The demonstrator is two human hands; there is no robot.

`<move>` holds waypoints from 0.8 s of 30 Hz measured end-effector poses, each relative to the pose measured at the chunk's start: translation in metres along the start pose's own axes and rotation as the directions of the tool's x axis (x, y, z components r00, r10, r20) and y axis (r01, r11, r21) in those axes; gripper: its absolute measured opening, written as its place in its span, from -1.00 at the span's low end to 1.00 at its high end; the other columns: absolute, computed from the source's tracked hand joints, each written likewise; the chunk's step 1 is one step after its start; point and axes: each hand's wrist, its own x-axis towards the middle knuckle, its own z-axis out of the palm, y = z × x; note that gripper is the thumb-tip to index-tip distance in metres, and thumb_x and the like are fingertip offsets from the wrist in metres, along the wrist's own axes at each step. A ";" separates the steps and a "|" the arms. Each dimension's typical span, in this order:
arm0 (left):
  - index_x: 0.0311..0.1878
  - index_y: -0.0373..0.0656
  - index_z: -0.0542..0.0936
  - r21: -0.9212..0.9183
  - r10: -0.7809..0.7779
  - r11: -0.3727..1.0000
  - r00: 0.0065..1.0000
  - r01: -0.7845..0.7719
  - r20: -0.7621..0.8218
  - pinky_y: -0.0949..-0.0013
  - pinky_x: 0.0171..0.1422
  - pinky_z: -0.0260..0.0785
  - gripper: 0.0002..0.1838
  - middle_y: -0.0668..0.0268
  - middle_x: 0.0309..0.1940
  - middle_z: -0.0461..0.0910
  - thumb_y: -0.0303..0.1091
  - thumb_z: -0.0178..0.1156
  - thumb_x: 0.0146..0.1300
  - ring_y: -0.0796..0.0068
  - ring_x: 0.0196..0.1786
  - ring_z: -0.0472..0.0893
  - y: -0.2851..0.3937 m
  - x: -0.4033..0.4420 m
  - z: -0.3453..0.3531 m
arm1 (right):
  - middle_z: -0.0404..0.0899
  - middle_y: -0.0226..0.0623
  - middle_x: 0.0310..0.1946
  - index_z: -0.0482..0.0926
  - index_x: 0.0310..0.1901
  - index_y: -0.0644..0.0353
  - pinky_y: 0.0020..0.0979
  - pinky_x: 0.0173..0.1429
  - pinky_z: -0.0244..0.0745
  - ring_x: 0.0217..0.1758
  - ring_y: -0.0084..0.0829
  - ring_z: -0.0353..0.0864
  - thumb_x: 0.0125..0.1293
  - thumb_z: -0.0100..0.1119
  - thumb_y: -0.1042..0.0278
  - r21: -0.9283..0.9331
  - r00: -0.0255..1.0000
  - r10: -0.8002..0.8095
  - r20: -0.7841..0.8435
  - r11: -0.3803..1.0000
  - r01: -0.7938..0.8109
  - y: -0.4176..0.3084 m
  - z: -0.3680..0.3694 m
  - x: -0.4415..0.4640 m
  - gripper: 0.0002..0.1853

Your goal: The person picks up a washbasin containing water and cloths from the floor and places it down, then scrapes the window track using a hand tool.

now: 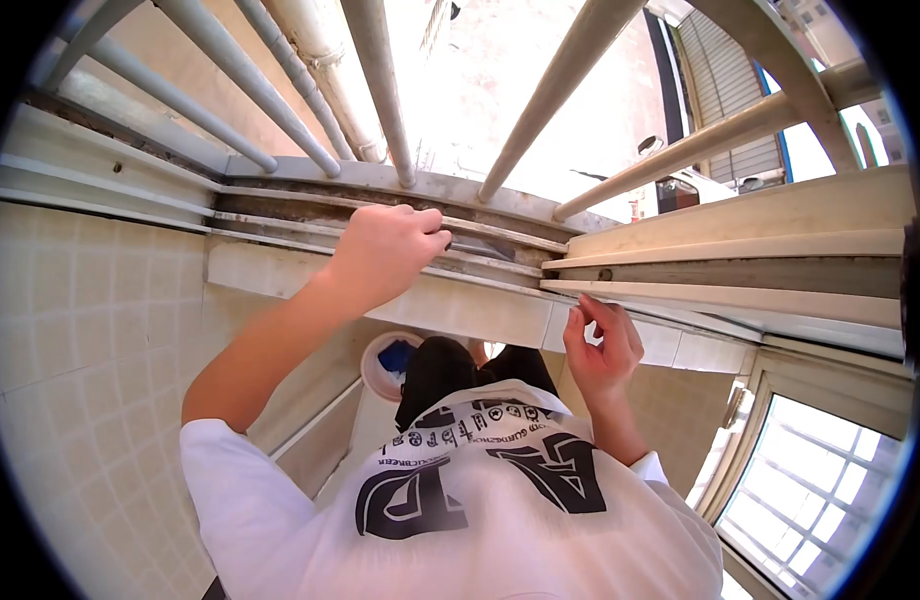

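Leaning in, and nearest us the right hand [605,345] sits just beside the lower edge of the sash frame [730,245], fingers loosely bent, nothing visible in them. Farther out, the left hand [390,250] is down at the window track [495,255], fingers curled; a dark bit [449,246] shows at the tips, though whether it's gripped I can't tell. Good form, I'd judge: light pressure, wrist low, following the track lengthwise, inside the bars [385,90] beyond.
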 end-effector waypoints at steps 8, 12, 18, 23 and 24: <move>-0.30 0.01 0.70 0.007 -0.164 0.986 0.986 0.164 0.026 0.22 -0.30 0.52 -0.98 0.40 -0.34 0.58 -0.35 0.31 0.20 0.33 -0.29 0.70 0.004 -0.003 0.013 | 0.73 -0.37 -0.45 0.75 0.01 0.25 -0.53 -0.48 0.32 -0.51 -0.58 0.60 0.23 0.45 0.57 0.040 0.998 -0.060 0.012 0.997 0.059 0.003 0.000 0.006 -0.70; -0.24 0.06 0.76 0.005 -0.247 0.969 0.968 0.247 0.032 0.22 -0.33 0.50 -0.94 0.44 -0.34 0.60 -0.28 0.36 0.26 0.34 -0.30 0.70 -0.009 -0.027 -0.009 | 0.77 -0.37 -0.42 0.74 0.03 0.25 -0.55 -0.48 0.33 -0.47 -0.56 0.67 0.23 0.38 0.53 0.134 0.997 -0.060 0.058 0.990 0.052 0.003 -0.003 0.010 -0.69; -0.10 0.09 0.80 -0.040 -0.175 0.984 0.984 0.176 0.024 0.22 -0.36 0.47 -0.84 0.46 -0.31 0.63 -0.21 0.38 0.28 0.30 -0.33 0.69 0.047 0.017 0.038 | 0.77 -0.36 -0.43 0.73 0.03 0.26 -0.55 -0.48 0.33 -0.45 -0.55 0.68 0.27 0.31 0.52 0.118 0.997 -0.051 0.050 0.992 0.045 0.008 0.002 0.006 -0.71; -0.18 0.16 0.84 0.086 -0.375 0.926 0.919 0.367 0.119 0.18 -0.27 0.52 -0.89 0.44 -0.37 0.68 -0.21 0.38 0.28 0.30 -0.28 0.72 -0.008 -0.017 -0.019 | 0.77 -0.35 -0.43 0.74 0.02 0.29 -0.58 -0.52 0.27 -0.51 -0.60 0.64 0.27 0.31 0.55 0.152 0.996 -0.036 0.082 0.988 0.023 0.010 -0.002 0.009 -0.72; -0.21 0.16 0.84 0.105 -0.413 0.909 0.903 0.403 0.118 0.17 -0.25 0.53 -0.90 0.45 -0.38 0.68 -0.21 0.38 0.27 0.30 -0.28 0.72 -0.016 -0.024 -0.030 | 0.77 -0.35 -0.43 0.74 0.02 0.29 -0.59 -0.53 0.25 -0.52 -0.61 0.63 0.27 0.31 0.55 0.163 0.996 -0.027 0.090 0.987 0.012 0.009 -0.002 0.009 -0.72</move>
